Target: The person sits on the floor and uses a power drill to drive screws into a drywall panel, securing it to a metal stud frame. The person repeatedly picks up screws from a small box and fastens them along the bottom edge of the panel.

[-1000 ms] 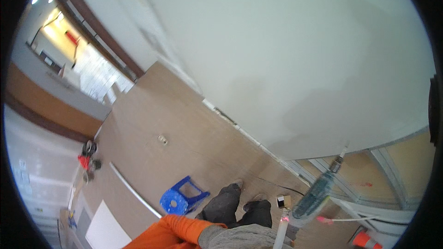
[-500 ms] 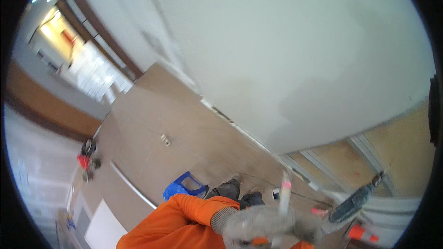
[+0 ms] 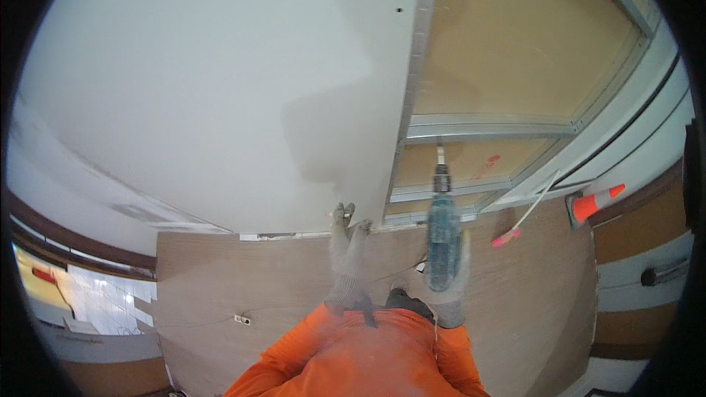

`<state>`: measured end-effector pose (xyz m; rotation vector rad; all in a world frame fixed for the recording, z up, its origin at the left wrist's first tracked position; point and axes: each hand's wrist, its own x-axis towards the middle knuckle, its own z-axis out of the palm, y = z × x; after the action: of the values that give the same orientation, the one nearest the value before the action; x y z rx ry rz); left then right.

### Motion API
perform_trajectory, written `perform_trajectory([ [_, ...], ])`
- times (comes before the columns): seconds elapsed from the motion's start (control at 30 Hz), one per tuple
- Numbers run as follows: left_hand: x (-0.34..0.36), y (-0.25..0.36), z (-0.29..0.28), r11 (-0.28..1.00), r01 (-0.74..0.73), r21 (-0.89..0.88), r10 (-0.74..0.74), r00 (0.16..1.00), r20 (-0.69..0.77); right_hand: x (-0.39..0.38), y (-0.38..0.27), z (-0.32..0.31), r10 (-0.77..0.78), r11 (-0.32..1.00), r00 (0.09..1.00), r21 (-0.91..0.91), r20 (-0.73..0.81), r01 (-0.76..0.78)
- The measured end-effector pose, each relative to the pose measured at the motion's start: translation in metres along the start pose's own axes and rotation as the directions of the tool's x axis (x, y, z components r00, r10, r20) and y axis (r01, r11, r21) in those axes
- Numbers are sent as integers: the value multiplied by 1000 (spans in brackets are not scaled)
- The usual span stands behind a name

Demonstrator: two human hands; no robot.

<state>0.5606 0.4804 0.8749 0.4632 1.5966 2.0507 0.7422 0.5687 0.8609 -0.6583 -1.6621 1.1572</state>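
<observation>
My left hand [image 3: 344, 257], in a grey-white work glove, is raised before the lower part of a large white wall board [image 3: 220, 88]. Its thumb and fingers are drawn together around something small and pale that I cannot make out. In my right hand [image 3: 456, 287], also gloved, is a teal and black power drill [image 3: 443, 242], blurred by motion. The drill's pale-tipped bit points up the wall, in front of the open metal framing [image 3: 489, 129] beside the board's right edge. Whether the tip touches the metal, I cannot tell.
Tan backing panels [image 3: 522, 44] show between the metal studs. An orange and white traffic cone [image 3: 594, 204] lies tilted at the right, near a pink-ended stick [image 3: 507, 237]. A cable and a small socket block [image 3: 243, 319] lie on the brown floor [image 3: 294, 338]. A doorway is at far left.
My view has swung right, towards the open framing. My hands, close together before, are now apart, with the drill upright in the right. The pink-tipped white stick by my left hand no longer shows there.
</observation>
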Motion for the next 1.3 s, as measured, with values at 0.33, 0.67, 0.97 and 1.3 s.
perform_trajectory([
  [0.33,7,1,60,993,36,-112,-31,999,44,-6,-10,28,230,966,947,69,224,-251],
  [0.67,-6,13,38,958,211,-194,-232,968,-96,-12,-16,35,416,905,777,-132,472,-404],
  [0.97,12,-16,32,954,269,-133,-281,956,-84,-41,32,38,350,928,861,-8,368,-374],
  [1.3,27,-47,44,908,398,-128,-403,915,-16,-53,69,49,437,888,870,46,231,-458],
])
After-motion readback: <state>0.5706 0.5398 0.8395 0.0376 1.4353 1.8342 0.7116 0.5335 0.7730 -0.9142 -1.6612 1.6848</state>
